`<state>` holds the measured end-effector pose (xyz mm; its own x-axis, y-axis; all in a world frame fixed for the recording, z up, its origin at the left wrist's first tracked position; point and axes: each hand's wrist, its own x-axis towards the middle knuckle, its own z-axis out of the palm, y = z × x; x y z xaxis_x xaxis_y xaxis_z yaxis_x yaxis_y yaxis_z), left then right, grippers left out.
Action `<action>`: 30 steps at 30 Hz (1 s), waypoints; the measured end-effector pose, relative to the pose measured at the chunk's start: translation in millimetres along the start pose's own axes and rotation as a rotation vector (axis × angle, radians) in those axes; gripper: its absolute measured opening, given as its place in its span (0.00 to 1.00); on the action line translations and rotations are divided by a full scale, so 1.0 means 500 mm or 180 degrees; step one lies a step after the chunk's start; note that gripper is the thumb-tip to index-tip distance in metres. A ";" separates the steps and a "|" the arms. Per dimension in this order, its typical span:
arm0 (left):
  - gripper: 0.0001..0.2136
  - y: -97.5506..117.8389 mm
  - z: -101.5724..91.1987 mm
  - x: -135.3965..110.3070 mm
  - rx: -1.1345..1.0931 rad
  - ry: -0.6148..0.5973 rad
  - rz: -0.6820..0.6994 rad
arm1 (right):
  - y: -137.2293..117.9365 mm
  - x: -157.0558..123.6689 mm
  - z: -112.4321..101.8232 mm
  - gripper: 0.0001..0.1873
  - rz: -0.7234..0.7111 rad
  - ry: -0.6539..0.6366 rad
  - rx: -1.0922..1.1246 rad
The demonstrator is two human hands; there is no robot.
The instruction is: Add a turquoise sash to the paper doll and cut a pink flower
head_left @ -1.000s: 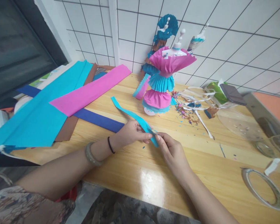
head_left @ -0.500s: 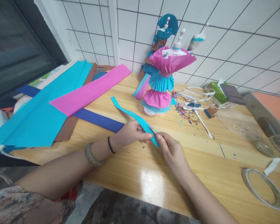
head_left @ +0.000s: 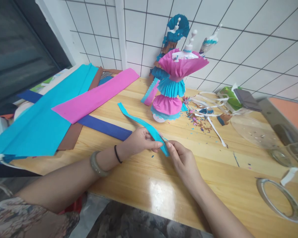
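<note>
A narrow turquoise crepe paper strip (head_left: 149,127) stretches between my hands above the wooden table (head_left: 129,185). My left hand (head_left: 144,138) is closed round the strip, its thumb pressed on top near the lower end. At that end my right hand (head_left: 181,155) pinches the strip's edge between thumb and fingers; a thin sliver lies apart from the strip there. Behind my hands stands a small doll-like figure (head_left: 187,54) in tiered pink and turquoise pleated paper. Its lowest pink tier (head_left: 167,104) is nearest to the strip.
Turquoise (head_left: 44,112), pink (head_left: 96,96) and dark blue (head_left: 104,127) paper sheets overlap at left. Paper scraps (head_left: 201,122) and white strips (head_left: 223,140) litter the right. A tape roll (head_left: 279,200) lies near the right edge. Another paper-dressed figure (head_left: 172,39) leans by the tiled wall.
</note>
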<state>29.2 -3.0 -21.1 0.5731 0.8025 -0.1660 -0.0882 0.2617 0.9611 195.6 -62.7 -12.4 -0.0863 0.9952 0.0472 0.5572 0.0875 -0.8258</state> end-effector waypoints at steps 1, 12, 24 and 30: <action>0.14 -0.001 -0.001 0.000 -0.0093 0.0019 0.0008 | -0.001 -0.001 -0.001 0.18 0.0018 -0.0008 0.0021; 0.26 0.000 -0.005 0.004 -0.0376 0.0239 -0.0132 | -0.015 0.006 0.003 0.16 0.0289 0.0116 0.0982; 0.12 0.013 -0.025 0.008 -0.0794 0.0461 -0.0170 | 0.003 0.007 0.002 0.17 0.0380 0.0123 0.0908; 0.12 0.012 -0.030 0.010 -0.0754 0.0461 -0.0104 | 0.006 0.001 -0.009 0.17 -0.0004 -0.0247 0.0418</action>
<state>19.3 10.9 -19.4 0.4578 0.8554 -0.2424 -0.2693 0.3932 0.8791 201.0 -61.5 -12.3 -0.1534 0.9881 0.0090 0.4447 0.0772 -0.8924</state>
